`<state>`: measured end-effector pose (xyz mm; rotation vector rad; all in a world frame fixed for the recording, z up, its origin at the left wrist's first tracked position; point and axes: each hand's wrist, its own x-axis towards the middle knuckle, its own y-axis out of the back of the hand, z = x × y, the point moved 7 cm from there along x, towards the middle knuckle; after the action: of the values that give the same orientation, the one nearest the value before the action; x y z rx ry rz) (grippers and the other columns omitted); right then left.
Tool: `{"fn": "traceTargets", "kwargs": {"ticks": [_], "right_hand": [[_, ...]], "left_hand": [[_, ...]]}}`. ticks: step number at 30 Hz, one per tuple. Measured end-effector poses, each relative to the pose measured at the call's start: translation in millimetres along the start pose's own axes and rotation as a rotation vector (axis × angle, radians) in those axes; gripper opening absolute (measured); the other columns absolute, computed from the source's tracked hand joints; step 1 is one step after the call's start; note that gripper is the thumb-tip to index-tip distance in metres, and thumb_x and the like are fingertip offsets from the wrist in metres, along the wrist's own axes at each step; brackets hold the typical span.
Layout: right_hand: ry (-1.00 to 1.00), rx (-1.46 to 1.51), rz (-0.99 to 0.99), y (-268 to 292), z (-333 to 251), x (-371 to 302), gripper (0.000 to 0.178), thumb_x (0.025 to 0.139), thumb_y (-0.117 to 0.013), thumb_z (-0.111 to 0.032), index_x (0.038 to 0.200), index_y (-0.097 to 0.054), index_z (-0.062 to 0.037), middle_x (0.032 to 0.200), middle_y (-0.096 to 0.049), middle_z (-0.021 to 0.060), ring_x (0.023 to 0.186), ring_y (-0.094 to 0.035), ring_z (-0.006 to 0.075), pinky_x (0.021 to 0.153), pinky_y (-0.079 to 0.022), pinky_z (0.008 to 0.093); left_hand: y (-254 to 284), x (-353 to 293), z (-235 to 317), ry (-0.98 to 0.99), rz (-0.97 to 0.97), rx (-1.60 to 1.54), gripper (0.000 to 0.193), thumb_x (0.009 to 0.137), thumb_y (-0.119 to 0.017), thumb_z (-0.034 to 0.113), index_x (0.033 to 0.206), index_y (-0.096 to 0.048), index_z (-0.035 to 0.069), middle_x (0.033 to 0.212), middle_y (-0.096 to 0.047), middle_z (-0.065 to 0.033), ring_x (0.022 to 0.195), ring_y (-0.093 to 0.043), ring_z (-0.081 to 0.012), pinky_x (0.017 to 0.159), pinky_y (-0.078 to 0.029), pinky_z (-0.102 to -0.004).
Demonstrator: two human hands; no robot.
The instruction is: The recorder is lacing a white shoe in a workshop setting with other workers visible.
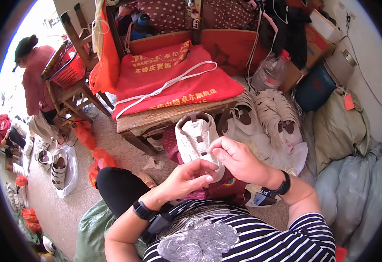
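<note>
A white sneaker point(194, 137) with dark patches and a brown lining rests over my lap, its opening toward the bench. My left hand point(185, 175) curls at its near end, the fingers bent against its side and the thumb just below them. On the right side of the same shoe, my right hand point(239, 159) is closed in a pinch near the dark patch. Whatever sits between those fingertips is too small to make out. Maroon cloth point(228, 192) lies under the shoe across my lap.
Ahead stands a wooden bench point(140, 124) with a red apron point(164, 83) on it. Several pale shoes point(274, 111) are heaped to its right, beside bulging sacks point(339, 131). On the left floor are more shoes point(59, 168) and orange bags point(101, 161). Another person point(38, 76) is at far left.
</note>
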<state>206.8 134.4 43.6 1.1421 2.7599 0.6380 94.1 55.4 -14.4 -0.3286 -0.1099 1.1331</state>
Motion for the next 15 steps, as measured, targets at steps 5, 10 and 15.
{"fn": "traceTargets", "kwargs": {"ticks": [5, 10, 15], "right_hand": [[-0.026, -0.052, 0.047, -28.9, 19.2, 2.7, 0.025, 0.101, -0.045, -0.013, 0.123, -0.043, 0.0003, 0.103, -0.061, 0.0218, 0.095, -0.064, 0.0325, 0.082, -0.049, 0.0382], [-0.063, 0.082, 0.02, -44.6, 34.0, -1.9, 0.024, 0.104, -0.043, -0.016, 0.123, -0.044, -0.0009, 0.107, -0.06, 0.0205, 0.099, -0.063, 0.0291, 0.085, -0.049, 0.0371], [-0.03, 0.078, 0.013, -47.6, 33.3, -6.2, 0.04, 0.105, -0.039, -0.032, 0.128, -0.04, 0.001, 0.114, -0.056, 0.0222, 0.103, -0.062, 0.0309, 0.087, -0.049, 0.037]], "left_hand": [[-1.3, 11.2, -3.5, 0.037, -0.03, 0.013, 0.02, 0.1, -0.058, 0.017, 0.112, -0.056, 0.001, 0.095, -0.066, -0.0033, 0.08, -0.061, -0.0068, 0.069, -0.051, -0.0228], [5.6, 5.2, -12.0, 0.197, -0.017, 0.07, 0.019, 0.099, -0.058, 0.019, 0.101, -0.062, 0.0, 0.088, -0.07, -0.0074, 0.065, -0.062, -0.0085, 0.06, -0.051, -0.022], [3.8, 8.0, -16.1, 0.22, -0.083, -0.039, 0.024, 0.099, -0.059, 0.023, 0.1, -0.062, -0.001, 0.087, -0.072, -0.0091, 0.06, -0.062, -0.0099, 0.058, -0.051, -0.0225]]}}
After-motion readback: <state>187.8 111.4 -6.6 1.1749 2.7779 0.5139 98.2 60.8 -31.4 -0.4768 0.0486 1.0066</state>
